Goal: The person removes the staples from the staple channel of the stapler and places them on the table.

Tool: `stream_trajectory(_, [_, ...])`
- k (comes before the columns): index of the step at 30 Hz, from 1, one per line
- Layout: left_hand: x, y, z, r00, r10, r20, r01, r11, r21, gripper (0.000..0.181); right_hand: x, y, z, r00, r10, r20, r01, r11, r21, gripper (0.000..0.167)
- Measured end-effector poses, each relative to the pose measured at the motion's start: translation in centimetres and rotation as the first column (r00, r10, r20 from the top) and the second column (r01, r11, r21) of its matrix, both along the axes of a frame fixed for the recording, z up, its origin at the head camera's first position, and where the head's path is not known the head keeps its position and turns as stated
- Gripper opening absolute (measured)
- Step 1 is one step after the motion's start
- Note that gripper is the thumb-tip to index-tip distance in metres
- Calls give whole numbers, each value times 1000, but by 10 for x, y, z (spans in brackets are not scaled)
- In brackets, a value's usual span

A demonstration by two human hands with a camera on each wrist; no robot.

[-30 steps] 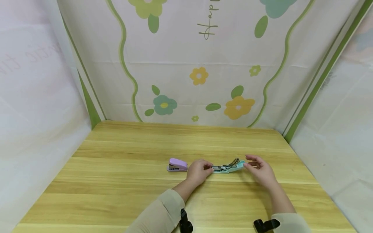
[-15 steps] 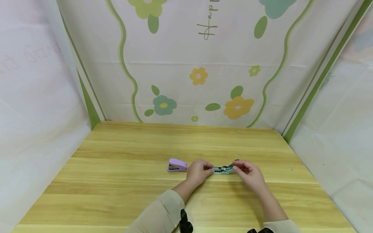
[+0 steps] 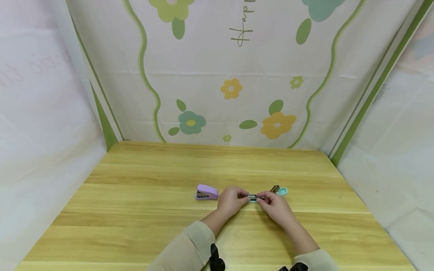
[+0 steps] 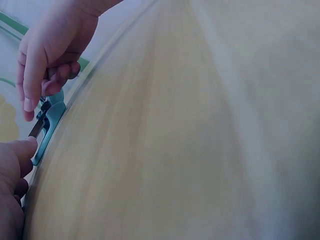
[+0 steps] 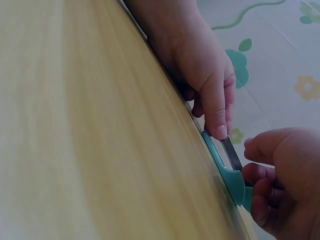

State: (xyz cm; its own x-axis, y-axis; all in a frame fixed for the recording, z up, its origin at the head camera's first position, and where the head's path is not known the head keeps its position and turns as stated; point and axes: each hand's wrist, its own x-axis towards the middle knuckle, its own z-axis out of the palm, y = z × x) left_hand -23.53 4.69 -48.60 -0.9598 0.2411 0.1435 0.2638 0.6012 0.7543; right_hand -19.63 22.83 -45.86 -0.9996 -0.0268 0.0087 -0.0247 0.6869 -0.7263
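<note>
A teal stapler (image 3: 252, 200) lies folded out on the table, its metal rail (image 5: 231, 154) bare. My left hand (image 3: 231, 201) pinches its left end, with the thumb on the rail in the right wrist view. My right hand (image 3: 276, 206) is at the stapler's middle, its thumb and forefinger close together by the rail and its other fingers curled. Whether those fingertips grip the rail is hidden. Beyond the right hand show the raised brown metal part (image 3: 275, 189) and the teal cover end (image 3: 282, 191). A purple stapler (image 3: 207, 192) stands just left of my left hand.
The wooden table (image 3: 152, 226) reaches back to a white cloth wall (image 3: 203, 56) printed with flowers. Cloth walls also stand along its left and right sides. Black wrist mounts (image 3: 217, 259) sit at both sleeves.
My right hand has moved left from the teal stapler's cover end to its middle, and thumb and forefinger have come closer together. My left hand has stayed in place.
</note>
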Motion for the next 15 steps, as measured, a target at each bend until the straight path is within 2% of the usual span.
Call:
stream_trajectory(11, [1, 0, -1, 1000, -1, 2, 1, 1000, 8, 13, -2, -6, -5, 1000, -1, -17, 3, 990, 144, 20])
stream_trajectory(15, [0, 0, -1, 1000, 1, 2, -1, 1000, 4, 13, -2, -10, -4, 1000, 4, -13, -2, 991, 130, 20])
